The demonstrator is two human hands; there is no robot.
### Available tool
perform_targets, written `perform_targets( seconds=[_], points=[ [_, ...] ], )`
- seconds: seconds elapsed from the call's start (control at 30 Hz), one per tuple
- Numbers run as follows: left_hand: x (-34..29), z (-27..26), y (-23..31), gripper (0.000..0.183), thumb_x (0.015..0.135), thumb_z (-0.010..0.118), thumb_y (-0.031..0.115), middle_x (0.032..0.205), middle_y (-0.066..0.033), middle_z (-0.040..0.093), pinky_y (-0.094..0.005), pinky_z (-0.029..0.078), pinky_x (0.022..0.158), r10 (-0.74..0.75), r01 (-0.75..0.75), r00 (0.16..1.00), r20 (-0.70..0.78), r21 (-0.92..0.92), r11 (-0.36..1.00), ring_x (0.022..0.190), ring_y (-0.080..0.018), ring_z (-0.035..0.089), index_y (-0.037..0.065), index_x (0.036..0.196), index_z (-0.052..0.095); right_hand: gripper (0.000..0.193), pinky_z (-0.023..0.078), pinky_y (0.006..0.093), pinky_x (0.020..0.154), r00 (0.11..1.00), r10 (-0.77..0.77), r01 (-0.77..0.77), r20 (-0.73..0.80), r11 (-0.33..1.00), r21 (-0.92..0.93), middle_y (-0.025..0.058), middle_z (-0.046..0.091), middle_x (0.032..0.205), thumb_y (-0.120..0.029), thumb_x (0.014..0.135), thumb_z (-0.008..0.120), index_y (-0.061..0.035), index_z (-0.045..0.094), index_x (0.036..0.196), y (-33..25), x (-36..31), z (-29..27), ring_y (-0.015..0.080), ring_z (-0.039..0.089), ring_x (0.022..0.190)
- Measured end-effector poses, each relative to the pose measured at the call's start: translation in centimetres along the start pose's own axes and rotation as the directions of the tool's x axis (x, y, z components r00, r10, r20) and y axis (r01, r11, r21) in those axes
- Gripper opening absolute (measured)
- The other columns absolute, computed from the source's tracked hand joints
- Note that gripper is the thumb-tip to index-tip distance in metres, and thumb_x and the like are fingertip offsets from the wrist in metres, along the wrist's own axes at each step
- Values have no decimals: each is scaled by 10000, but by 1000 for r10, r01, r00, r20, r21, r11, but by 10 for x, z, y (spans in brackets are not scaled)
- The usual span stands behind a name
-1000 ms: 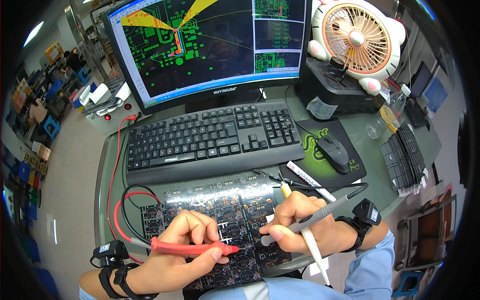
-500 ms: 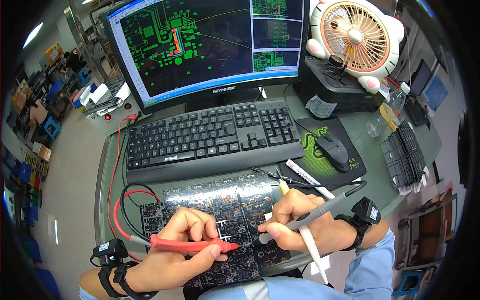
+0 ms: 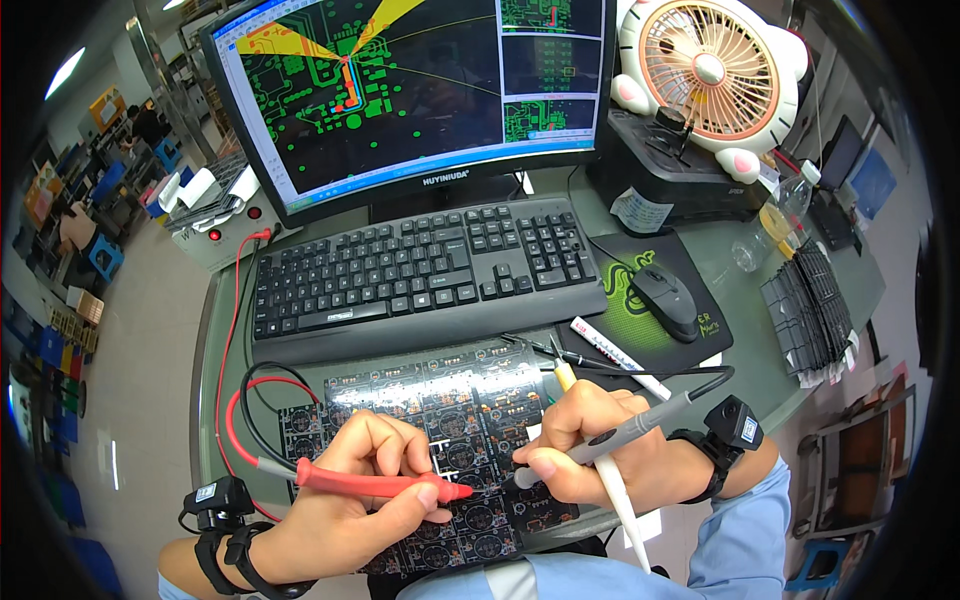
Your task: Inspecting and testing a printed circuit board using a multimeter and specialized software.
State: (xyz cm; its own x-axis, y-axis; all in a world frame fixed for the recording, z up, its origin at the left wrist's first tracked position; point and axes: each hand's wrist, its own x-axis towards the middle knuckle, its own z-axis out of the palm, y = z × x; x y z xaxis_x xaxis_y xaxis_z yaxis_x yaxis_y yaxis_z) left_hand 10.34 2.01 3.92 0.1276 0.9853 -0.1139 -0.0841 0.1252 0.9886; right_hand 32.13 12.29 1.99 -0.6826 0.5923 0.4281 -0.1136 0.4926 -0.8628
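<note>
A black circuit board panel (image 3: pixel 440 400) lies at the table's front edge, crowded with small parts. My left hand (image 3: pixel 375 485) is closed around a red test probe (image 3: pixel 390 486), its tip pointing right and down at the board. My right hand (image 3: pixel 595 450) grips a grey test probe (image 3: pixel 620 435), its tip close to the red one over the panel. Also in my right hand is a white pen-like tool (image 3: pixel 622 510) with a yellow upper end, slanting down past the panel's right side. Whether the probe tips touch the board is too small to tell.
Behind the panel stand a black keyboard (image 3: pixel 420 275) and a monitor (image 3: pixel 380 110) with a green board layout. A mouse (image 3: pixel 664 303) rests on a mouse pad, with a white marker (image 3: pixel 620 357) beside it. Cables (image 3: pixel 236 400) loop at left; a fan (image 3: pixel 712 75) stands back right.
On the monitor, yellow wedges now converge on the highlighted trace. Both hands and probes have stayed nearly in place.
</note>
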Motion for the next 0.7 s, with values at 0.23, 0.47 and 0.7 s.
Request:
perform_targets(
  seconds=[0.23, 0.47, 0.7],
  points=[
    [-1, 3, 3, 261, 871, 578, -13, 977, -116, 449, -260, 579, 731, 3, -5, 999, -36, -41, 999, 854, -119, 578, 38, 860, 322, 244, 592, 308, 619, 994, -5, 13, 111, 998, -68, 40, 559, 612, -100, 859, 648, -23, 424, 800, -2, 4, -6, 154, 675, 660],
    [-1, 4, 2, 262, 871, 578, -12, 972, -117, 449, -258, 577, 735, 18, -19, 999, -29, -26, 999, 853, -103, 556, 39, 863, 321, 257, 386, 303, 449, 1000, -1, 1, -1, 1000, -5, 61, 507, 628, -94, 824, 681, -45, 433, 775, -1, 1, 0, 179, 480, 488],
    [-2, -1, -4, 271, 861, 578, -24, 974, -119, 446, -286, 582, 742, 60, -60, 998, 1, 38, 997, 857, -112, 560, 40, 868, 315, 261, 387, 305, 446, 1000, -24, 24, -6, 1000, -12, 59, 505, 620, -98, 827, 682, -46, 431, 775, 0, 1, 1, 187, 483, 479]
  ],
)
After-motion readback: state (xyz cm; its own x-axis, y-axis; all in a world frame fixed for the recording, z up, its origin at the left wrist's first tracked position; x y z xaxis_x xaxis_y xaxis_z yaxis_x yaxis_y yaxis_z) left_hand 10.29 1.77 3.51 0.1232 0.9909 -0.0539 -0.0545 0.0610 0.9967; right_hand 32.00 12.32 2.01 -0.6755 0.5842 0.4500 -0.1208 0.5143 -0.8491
